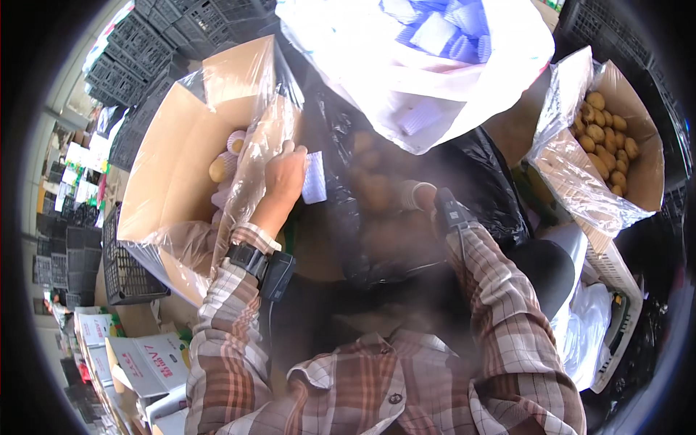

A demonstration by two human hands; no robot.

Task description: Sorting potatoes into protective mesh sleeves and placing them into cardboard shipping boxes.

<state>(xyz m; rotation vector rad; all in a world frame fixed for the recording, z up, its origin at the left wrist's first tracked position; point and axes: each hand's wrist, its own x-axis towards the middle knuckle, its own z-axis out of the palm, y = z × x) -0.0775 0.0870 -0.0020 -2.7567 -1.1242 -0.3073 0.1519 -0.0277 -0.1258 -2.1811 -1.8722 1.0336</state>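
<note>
My left hand [286, 171] is curled at the right edge of a cardboard box [163, 157] lined with clear plastic. It grips a white foam net sleeve [314, 178], which sticks out to its right. Inside that box lie yellow fruits [218, 169], some in pinkish foam nets [230, 162]. My right hand [409, 194] reaches into an open black plastic bag [348, 217] holding brownish round produce [367, 157]. A white ribbed band, apparently a glove cuff, circles its wrist. Haze blurs the fingers, so whether they hold anything is unclear.
A big white sack [380, 81] of foam net sleeves [440, 32] stands ahead. At right is a plastic-lined box [565, 163] of yellow-brown produce [606, 138], above a pale plastic crate [620, 321]. Black crates [133, 57] are stacked at left; printed cartons [149, 364] sit lower left.
</note>
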